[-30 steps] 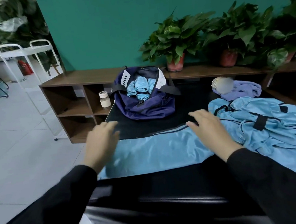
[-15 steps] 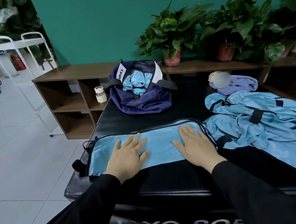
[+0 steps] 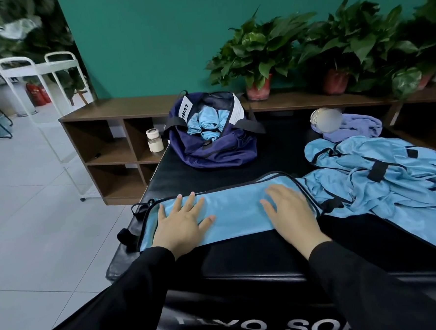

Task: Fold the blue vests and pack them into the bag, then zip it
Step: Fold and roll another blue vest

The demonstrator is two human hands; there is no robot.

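A light blue vest (image 3: 232, 210) with black trim lies folded into a long strip across the near edge of the black table (image 3: 283, 158). My left hand (image 3: 181, 223) presses flat on its left part, fingers spread. My right hand (image 3: 291, 214) lies flat on its right part. The navy bag (image 3: 211, 150) stands unzipped at the back of the table with several rolled blue vests (image 3: 204, 122) inside. A loose heap of more blue vests (image 3: 380, 170) covers the table's right side.
A purple cloth (image 3: 357, 128) and a round blurred object (image 3: 326, 118) lie behind the heap. A wooden shelf unit (image 3: 113, 145) holds a small white jar (image 3: 154, 140). Potted plants (image 3: 256, 58) line the shelf top. A white rack (image 3: 40, 73) stands on the tiled floor at left.
Both hands came down onto the vest and folded it into a narrow strip. Since half a second ago they stay pressed flat, the right hand sliding slightly.
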